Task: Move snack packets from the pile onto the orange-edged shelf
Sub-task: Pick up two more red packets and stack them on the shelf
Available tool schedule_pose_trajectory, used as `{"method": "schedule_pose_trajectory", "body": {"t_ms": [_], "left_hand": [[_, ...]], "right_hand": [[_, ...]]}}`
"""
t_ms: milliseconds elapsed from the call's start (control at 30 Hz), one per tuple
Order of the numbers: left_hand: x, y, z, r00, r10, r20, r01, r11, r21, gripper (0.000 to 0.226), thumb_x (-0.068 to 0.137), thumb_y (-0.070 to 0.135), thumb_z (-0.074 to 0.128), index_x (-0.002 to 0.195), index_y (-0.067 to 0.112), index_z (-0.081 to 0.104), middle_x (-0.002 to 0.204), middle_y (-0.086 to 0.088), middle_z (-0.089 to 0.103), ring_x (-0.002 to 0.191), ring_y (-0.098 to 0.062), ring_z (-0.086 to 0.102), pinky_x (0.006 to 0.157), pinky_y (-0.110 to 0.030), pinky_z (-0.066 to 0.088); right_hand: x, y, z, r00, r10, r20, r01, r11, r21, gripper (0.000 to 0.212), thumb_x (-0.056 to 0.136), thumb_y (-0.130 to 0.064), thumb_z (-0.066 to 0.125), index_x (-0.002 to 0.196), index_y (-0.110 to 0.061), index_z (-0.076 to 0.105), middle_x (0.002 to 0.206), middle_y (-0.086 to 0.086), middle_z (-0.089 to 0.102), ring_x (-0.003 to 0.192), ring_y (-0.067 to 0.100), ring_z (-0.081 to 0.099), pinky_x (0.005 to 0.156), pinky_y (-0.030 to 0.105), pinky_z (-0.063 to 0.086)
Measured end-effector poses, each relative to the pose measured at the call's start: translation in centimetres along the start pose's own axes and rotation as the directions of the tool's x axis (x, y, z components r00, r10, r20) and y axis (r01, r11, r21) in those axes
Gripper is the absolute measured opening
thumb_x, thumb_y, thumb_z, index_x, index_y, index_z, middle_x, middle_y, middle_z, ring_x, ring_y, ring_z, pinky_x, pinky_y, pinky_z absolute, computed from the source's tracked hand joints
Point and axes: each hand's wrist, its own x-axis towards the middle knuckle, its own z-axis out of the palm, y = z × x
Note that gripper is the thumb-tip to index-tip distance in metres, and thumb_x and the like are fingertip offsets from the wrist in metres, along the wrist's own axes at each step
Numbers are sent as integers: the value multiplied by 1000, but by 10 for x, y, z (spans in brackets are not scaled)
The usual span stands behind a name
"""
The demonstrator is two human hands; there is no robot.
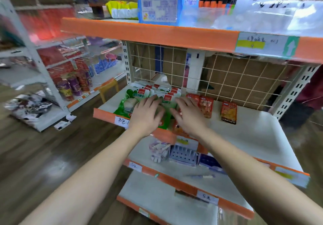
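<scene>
Touching green packets (pixel 128 100), left hand (pixel 146 115) and right hand (pixel 189 117) overlie orange-edged shelf (pixel 248 130).

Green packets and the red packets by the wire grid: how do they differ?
The green packets lie flat in an overlapping pile; the red packets stand upright in a row. The green packets look larger, the red packets smaller. Both sit on the same orange-edged shelf.

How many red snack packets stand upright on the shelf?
3. One red packet behind the right hand, one beside it, one apart to the right. More may be hidden under that hand.
</scene>
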Motion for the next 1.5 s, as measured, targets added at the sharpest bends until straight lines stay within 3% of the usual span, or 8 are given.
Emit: {"method": "schedule_pose_trajectory", "body": {"t_ms": [133,300,500,700,1067,1267,1500], "left_hand": [[-21,-50,-21,997,-73,-28,73,997,16,58,96,54,34,141,20,50,149,-5,48,134,-29,44,108,-47,39],[-54,-126,-50,981,-176,-87,181,982,55,52,100,50,42,144,23,47,153,0,43,139,-24,38,113,-44,32],[-94,-230,-83,949,-310,-60,314,947,66,60,100,57,30,149,25,42,159,2,36,146,-23,30,120,-47,26],[-138,-324,-111,893,-448,-41,450,887,107,57,102,58,31,151,29,37,162,4,29,149,-21,25,122,-49,23],[-187,-457,-132,785,-609,-117,620,772,140,57,98,58,30,147,30,41,156,6,37,143,-20,32,116,-44,29],[-174,-544,-146,734,-663,-146,679,715,164,62,98,59,29,150,26,39,159,5,33,145,-20,28,117,-42,26],[-131,-647,-167,666,-720,-195,746,646,160,55,102,53,37,150,28,38,160,7,30,146,-18,25,118,-42,21]], "right_hand": [[23,-48,18,994,-105,38,104,994,18,61,102,-53,37,152,-18,37,155,5,40,145,27,30,119,43,28],[55,-124,54,976,-216,38,213,975,64,61,101,-55,40,150,-18,41,154,6,42,145,28,31,117,44,31],[96,-233,103,934,-355,49,351,934,71,57,100,-52,44,145,-17,48,150,8,48,140,29,38,117,44,32],[125,-336,158,912,-400,86,392,914,103,60,100,-60,38,150,-27,41,159,0,36,150,22,24,122,42,22],[180,-466,248,750,-648,130,627,760,173,58,102,-56,37,149,-23,44,155,3,42,148,24,28,123,43,19],[248,-532,301,659,-752,24,716,636,288,53,101,-52,42,137,-16,55,139,5,56,133,25,43,113,38,33],[349,-604,351,597,-802,39,751,575,324,64,101,-60,30,140,-15,53,141,7,55,135,27,44,113,45,37]]}}
